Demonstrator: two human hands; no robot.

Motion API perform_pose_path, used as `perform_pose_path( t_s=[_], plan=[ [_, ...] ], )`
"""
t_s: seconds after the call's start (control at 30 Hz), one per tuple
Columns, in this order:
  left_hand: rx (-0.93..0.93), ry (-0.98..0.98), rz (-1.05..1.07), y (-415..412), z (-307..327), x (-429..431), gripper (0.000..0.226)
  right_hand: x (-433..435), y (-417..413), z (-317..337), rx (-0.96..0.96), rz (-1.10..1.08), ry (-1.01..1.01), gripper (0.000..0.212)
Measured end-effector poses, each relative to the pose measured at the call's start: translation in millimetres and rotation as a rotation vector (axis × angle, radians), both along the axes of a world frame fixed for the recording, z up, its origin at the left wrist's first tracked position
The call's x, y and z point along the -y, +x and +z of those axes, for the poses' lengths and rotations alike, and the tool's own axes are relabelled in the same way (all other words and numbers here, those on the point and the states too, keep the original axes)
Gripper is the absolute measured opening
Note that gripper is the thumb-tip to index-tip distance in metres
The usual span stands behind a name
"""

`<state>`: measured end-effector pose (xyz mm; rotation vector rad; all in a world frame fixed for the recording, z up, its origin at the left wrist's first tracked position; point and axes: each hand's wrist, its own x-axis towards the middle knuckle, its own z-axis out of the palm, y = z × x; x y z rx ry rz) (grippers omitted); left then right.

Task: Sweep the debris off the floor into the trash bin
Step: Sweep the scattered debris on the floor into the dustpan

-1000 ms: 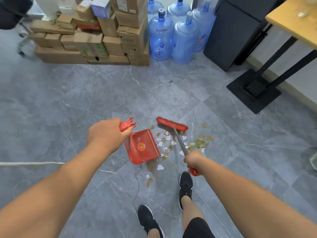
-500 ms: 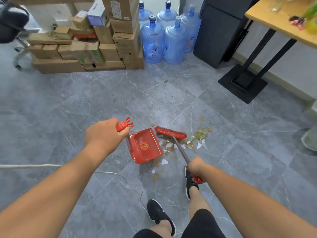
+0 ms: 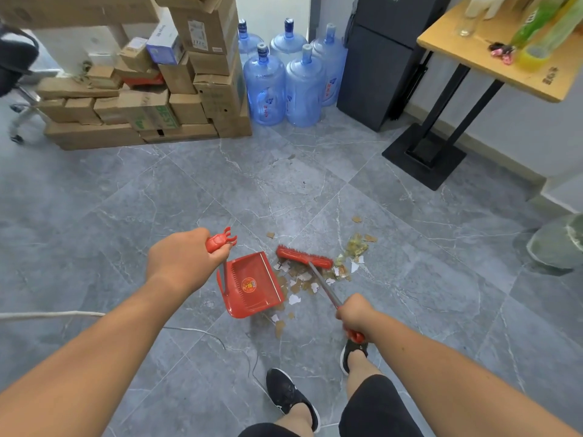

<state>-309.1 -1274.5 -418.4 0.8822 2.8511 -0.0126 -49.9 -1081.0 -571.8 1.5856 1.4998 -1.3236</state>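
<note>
The left hand (image 3: 186, 260) is gripping the dustpan (image 3: 252, 285) handle and the right hand (image 3: 355, 313) the broom (image 3: 304, 257), with light, flaky debris (image 3: 303, 285) lying scattered on the floor (image 3: 410, 310) just right of the pan, likely skittering easily.

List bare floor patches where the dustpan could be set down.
Free: floor between cardboard boxes and left hand; tiles right of debris toward table base. Crowded: between dustpan and broom head.
</note>
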Motion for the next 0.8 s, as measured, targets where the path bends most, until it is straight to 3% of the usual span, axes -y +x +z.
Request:
perform_pose_path(
  t_s=[0.23, 0.4, 0.8],
  plan=[
    [-0.037, -0.014, -0.042, 11, 22, -57, 0.052, -48, -1, 18, -0.093, -0.136, 0.006, 0.009],
    [-0.041, 0.033, -0.043, 21, 33, -114, 0.053, -105, 2, 38, -0.147, -0.114, 0.049, 0.01],
    [-0.022, 0.033, -0.099, 52, 29, -248, 0.047, -246, 23, 44, -0.131, -0.241, 0.066, 0.008]
  ],
)
